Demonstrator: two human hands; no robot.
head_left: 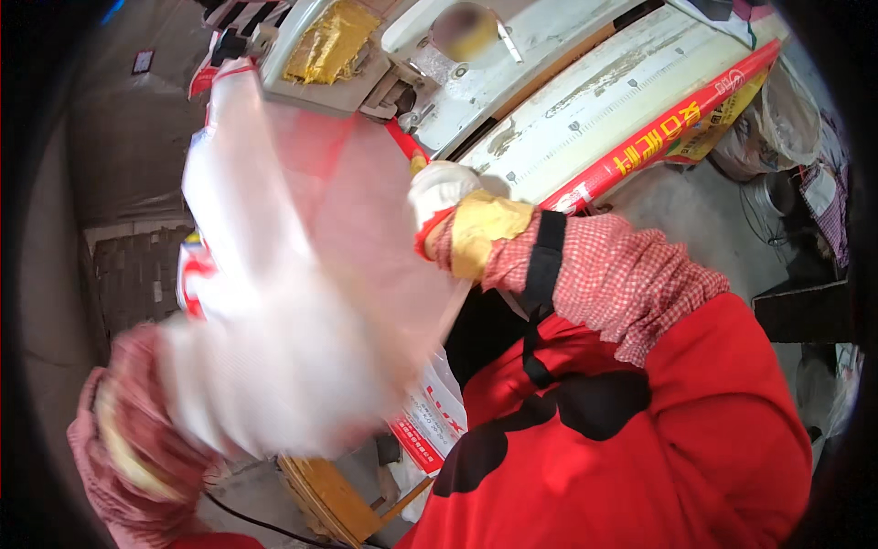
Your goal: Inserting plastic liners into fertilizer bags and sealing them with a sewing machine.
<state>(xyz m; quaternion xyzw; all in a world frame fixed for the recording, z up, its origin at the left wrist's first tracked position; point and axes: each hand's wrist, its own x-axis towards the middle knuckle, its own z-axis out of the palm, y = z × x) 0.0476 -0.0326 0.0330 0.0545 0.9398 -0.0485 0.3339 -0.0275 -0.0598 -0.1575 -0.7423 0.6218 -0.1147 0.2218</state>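
A large white and red plastic sack point(357, 201), thin and partly see-through, spreads in front of me with its left side raised and blurred. My right hand point(444, 194), in a white glove with a yellow cuff, is closed at the sack's right edge and appears to grip it. Against the lower left of the sack is my left hand point(283, 366), also white-gloved. Motion smears it so much that its fingers cannot be made out. Pink checked sleeve covers reach up both forearms, and a black band circles the right one.
Behind the sack stands a pale sewing machine point(521, 55) with yellow tape point(334, 41) on its body. Along the worn white tabletop point(585, 101) lies a red printed strip of sacking point(640, 137). A clear plastic bag point(786, 114) sits far right; a wooden stool point(329, 499) is below.
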